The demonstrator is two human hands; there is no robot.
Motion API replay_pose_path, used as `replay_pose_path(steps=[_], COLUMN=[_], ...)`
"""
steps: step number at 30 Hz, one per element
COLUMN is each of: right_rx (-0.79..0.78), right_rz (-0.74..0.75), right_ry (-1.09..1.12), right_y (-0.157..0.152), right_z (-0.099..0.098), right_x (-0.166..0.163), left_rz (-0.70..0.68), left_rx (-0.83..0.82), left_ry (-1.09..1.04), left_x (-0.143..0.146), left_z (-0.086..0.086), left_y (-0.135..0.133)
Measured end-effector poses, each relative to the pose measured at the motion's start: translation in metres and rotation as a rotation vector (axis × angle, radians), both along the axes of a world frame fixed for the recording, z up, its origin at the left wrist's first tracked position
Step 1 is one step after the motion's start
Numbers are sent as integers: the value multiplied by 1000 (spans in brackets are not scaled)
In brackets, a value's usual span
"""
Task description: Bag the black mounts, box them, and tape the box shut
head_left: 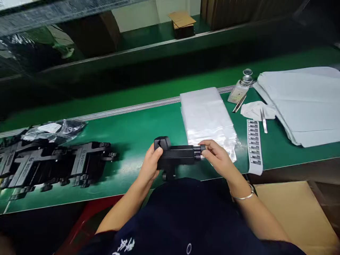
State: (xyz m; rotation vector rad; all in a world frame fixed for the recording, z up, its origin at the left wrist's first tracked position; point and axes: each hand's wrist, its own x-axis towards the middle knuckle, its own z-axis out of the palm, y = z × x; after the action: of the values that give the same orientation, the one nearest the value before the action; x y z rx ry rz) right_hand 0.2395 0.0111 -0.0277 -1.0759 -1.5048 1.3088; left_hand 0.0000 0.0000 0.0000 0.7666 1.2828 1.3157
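Observation:
A black bracket-like device (180,156) with a rounded head and short rods is held level above the near edge of the green bench. My left hand (151,163) is closed around its left end, thumb on top below the rounded head. At the other end, my right hand (216,156) pinches the rod ends between thumb and fingers. Just behind the device lies a stack of clear plastic bags (205,113). More black and grey devices of a similar kind (82,159) lie in a row on the bench at left.
A plastic-wrapped item (58,129) lies behind the row. At right are a pump bottle (240,88), tweezers (264,120), a white cloth (253,109), a label strip (254,147) and white sheets (313,106). A cardboard box (294,212) stands below the bench edge; a shelf (66,14) overhangs.

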Motion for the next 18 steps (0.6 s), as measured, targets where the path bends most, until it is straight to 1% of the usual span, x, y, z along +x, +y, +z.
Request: replay_pose_path(steps=[4, 8, 11, 14, 18], right_rx=[-16, -31, -66, -136, -192], right_rz=[-37, -39, -19, -38, -76], right_ry=[44, 119, 35, -47, 25], right_y=[-1, 1, 1, 1, 1], right_z=[-3, -7, -9, -11, -11], right_x=[-1, 0, -1, -6, -15], left_rz=[-9, -19, -14, -21, -23], left_rx=[-6, 20, 56, 82, 105], left_ry=[8, 11, 26, 41, 44], left_x=[2, 1, 0, 1, 1], left_z=[-2, -2, -2, -3, -4], left_y=[-1, 1, 3, 4, 4])
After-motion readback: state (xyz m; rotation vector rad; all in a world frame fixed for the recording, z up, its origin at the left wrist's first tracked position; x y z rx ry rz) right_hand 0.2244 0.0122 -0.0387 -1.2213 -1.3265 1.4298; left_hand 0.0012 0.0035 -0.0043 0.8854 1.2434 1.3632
